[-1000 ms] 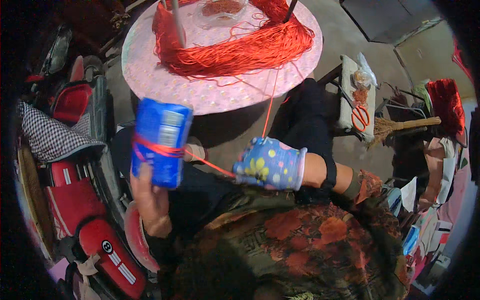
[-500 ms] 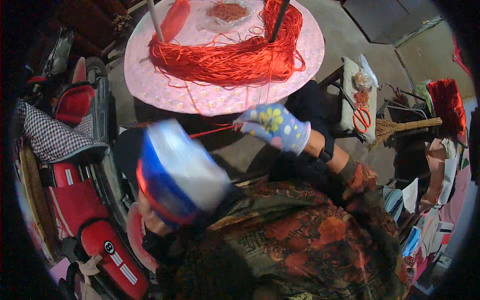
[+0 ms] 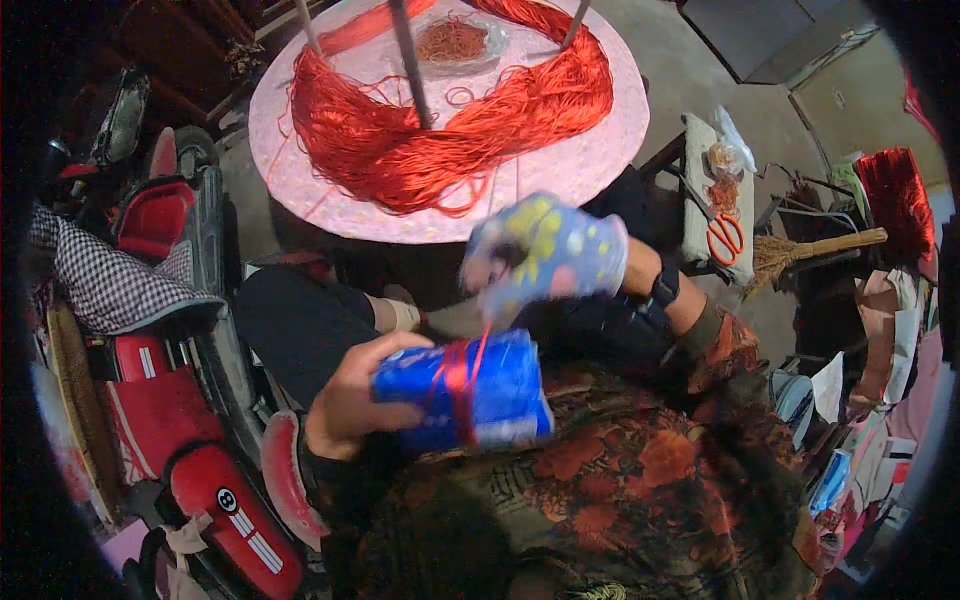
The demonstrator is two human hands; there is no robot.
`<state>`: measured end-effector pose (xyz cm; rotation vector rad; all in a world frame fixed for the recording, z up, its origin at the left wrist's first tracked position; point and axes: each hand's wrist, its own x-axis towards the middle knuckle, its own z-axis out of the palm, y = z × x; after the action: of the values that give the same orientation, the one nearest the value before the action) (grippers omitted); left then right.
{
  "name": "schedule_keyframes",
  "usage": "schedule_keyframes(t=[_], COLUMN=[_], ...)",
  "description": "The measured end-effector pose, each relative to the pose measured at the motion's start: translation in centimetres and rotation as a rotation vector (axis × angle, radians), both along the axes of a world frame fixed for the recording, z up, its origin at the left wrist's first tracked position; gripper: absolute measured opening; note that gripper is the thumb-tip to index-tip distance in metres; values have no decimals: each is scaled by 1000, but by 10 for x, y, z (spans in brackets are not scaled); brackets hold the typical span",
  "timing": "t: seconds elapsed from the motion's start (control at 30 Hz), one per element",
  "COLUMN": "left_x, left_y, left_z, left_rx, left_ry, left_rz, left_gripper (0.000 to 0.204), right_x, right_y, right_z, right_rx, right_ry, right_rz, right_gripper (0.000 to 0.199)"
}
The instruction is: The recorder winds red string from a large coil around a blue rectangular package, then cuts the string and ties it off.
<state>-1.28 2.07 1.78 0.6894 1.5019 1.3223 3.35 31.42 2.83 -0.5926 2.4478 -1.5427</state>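
My bare left hand (image 3: 360, 395) is closed around a blue packet (image 3: 510, 385), tilted in front of my chest. Turns of red cord (image 3: 458, 385) wrap its middle. Just above and to the right is my right hand (image 3: 548, 250), in a blue glove with yellow flowers and dots, somewhat blurred. Its fingers are curled round the cord, and a taut strand runs from them down to the packet. Beyond both hands, a large skein of red cord (image 3: 430, 165) lies looped around upright posts (image 3: 408, 65) on a round table with a pink cloth (image 3: 330, 215).
A plastic bag of reddish cord (image 3: 450, 42) lies on the table, inside the skein. To the right, a stool (image 3: 700, 245) carries orange-handled scissors (image 3: 724, 240), beside a straw broom (image 3: 820, 250). A red and black scooter (image 3: 225, 500) stands close on my left.
The packet has turned, from a blurred white and blue side to its cord-wound blue side, and moved right. The posts and skein have shifted round on the table. My right hand stays near its place.
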Motion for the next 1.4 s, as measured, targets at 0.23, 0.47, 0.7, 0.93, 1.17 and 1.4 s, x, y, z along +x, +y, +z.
schedule_keyframes(t=[0.23,0.47,0.7,0.93,1.17,1.4], left_x=[0,1,-6,-2,3,27], left_y=[-18,16,-7,-2,8,-12], left_z=[-12,-6,10,-6,3,-4], left_rx=[645,-222,52,132,43,383], left_ry=[-394,287,-129,-11,46,-328], left_rz=[492,485,113,884,91,802], left_gripper=[64,41,71,61,49,76], right_x=[26,31,3,33,-1,26], right_y=[26,-22,16,-16,-6,-11], right_z=[-53,15,-27,-11,-4,-41], right_rx=[-13,326,-43,293,-118,-73], right_ry=[-57,415,-3,150,-39,-194], right_rz=[-280,123,-187,180,-37,106], right_gripper=[23,15,15,15,17,17])
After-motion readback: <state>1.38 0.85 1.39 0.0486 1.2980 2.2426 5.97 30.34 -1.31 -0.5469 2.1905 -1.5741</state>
